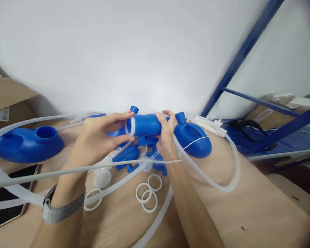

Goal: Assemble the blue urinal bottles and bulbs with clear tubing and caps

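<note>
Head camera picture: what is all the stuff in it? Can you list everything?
blue tube: one, blue, middle, above the table
collar: one, white, around the tube
jugs: two, blue, left and right
loose rings: at least four, white, near edge
hoses: several, whitish, looping across
phone: one, dark, left
cardboard box: one, brown, far left
shelf frame: one, blue, right
table: one, tan
wristband: one, grey, left wrist
left hand: grips tube at collar
right hand: grips tube's right end
</note>
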The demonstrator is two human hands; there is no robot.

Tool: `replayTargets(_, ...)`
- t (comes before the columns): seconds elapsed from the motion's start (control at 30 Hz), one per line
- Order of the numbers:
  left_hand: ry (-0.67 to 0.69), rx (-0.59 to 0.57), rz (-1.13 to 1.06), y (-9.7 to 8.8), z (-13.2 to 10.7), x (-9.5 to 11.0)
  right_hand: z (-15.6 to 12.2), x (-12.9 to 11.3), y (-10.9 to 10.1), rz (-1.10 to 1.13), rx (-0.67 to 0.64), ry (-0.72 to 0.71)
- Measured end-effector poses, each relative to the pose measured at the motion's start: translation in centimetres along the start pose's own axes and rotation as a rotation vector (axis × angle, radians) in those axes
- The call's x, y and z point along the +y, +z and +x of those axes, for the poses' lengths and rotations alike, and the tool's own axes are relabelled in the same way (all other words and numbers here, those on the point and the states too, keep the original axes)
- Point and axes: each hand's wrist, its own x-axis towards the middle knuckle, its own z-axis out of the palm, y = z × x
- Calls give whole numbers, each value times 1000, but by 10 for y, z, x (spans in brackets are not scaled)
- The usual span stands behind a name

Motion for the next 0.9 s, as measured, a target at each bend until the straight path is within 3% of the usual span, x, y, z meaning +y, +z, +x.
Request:
replayTargets(0.37, -51, 22, -66, 1, 2, 4, -2, 5, -2, -58, -21, -74)
replayTargets(0.63, -166, 32, -64, 0, 5, 13, -3, 7, -3, -74, -31, -115)
replayTargets(0.8, -308, -27, -22, -3, 8, 14, -2, 6, -5, -82, -47, -172)
replayTargets(0.9, -312, -85, -13, -4, 8, 11, 0, 3, -7, -71, -84, -233)
